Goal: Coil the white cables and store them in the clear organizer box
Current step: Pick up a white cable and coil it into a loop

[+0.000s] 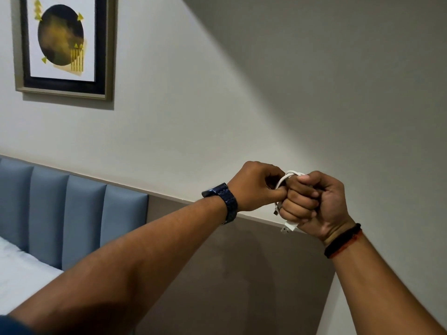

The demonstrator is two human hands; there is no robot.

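Note:
Both arms are raised in front of the wall, hands touching. A white cable (283, 179) is wound in loops inside my right hand (314, 204), which is closed in a fist around the bundle. A white USB plug (288, 228) sticks out below that fist. My left hand (256, 186), with a dark blue watch on its wrist, pinches a loop of the same cable at the top of the coil. Most of the cable is hidden inside the fingers. The clear organizer box is not in view.
A framed picture (64, 44) hangs on the grey wall at upper left. A blue padded headboard (72, 213) and a white bed sheet (21, 274) lie at lower left. A brown wall panel (242, 274) runs behind the arms.

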